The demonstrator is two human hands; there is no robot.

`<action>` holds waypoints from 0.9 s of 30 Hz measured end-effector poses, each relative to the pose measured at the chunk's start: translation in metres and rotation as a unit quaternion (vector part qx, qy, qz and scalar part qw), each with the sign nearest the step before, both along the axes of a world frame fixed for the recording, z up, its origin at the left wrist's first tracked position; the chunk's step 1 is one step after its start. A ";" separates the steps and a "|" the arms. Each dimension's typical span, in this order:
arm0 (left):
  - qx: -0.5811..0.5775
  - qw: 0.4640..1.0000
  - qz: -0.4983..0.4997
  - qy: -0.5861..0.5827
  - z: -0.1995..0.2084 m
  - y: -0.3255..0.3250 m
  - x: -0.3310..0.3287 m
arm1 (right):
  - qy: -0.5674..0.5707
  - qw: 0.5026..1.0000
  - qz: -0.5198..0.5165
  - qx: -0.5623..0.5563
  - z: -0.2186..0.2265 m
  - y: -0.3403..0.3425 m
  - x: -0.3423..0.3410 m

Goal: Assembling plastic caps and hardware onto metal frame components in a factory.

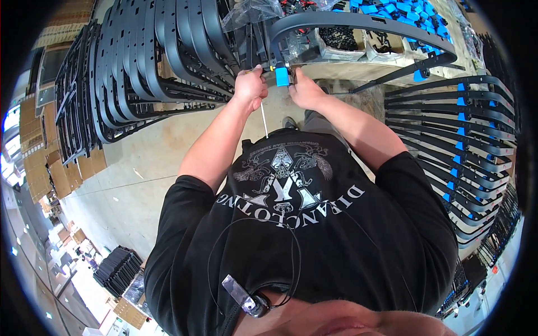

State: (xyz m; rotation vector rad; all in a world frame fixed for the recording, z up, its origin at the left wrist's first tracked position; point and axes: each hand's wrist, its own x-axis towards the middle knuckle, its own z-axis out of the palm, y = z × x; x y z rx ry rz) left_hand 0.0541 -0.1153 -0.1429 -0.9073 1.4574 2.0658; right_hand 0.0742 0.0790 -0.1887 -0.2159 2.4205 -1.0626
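A curved black metal frame (358, 21) lies over the bench edge, and a bright blue block (282, 77) sits at its near left end. My right hand (307, 91) is closed at that end, right beside the block; some fingers are hidden behind it. Just left of the block, my left hand (250, 88) is closed with the thumb uppermost. A small black and yellow piece shows between it and the block, too small to name. A thin pale rod (264, 119) runs from below my left hand towards my shirt; whether the hand holds it is unclear.
Many curved black frames (143, 67) stand stacked at the left. More frames (448, 129) with blue pieces are racked at the right. On the bench are trays of small black parts (339, 40) and a heap of blue blocks (392, 11). Cardboard boxes (61, 168) stand far left.
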 end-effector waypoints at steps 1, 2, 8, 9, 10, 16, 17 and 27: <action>0.001 1.000 -0.002 0.001 0.000 -0.002 -0.003 | 0.001 1.000 -0.002 0.001 -0.006 0.000 -0.004; 0.010 1.000 -0.010 -0.027 0.000 -0.005 -0.007 | 0.018 1.000 -0.012 -0.010 -0.014 -0.004 -0.012; 0.021 0.999 0.006 -0.050 0.008 0.002 -0.003 | 0.035 0.999 -0.011 -0.013 -0.035 -0.018 0.002; 0.020 0.999 0.008 -0.050 0.008 0.002 -0.002 | 0.044 0.999 0.000 -0.026 -0.032 -0.019 0.003; 0.012 0.999 0.009 -0.033 0.007 0.003 -0.001 | 0.043 0.999 0.002 -0.027 -0.030 -0.020 0.002; -0.274 0.956 -0.090 0.056 0.000 0.012 0.033 | 0.003 0.998 -0.056 -0.001 -0.023 -0.021 0.002; -0.379 0.905 -0.164 0.100 -0.046 -0.003 0.053 | 0.029 0.998 -0.042 -0.024 -0.020 -0.025 0.004; -0.451 0.860 -0.044 0.234 -0.108 0.022 0.041 | -0.030 0.997 -0.072 -0.013 -0.004 -0.033 0.004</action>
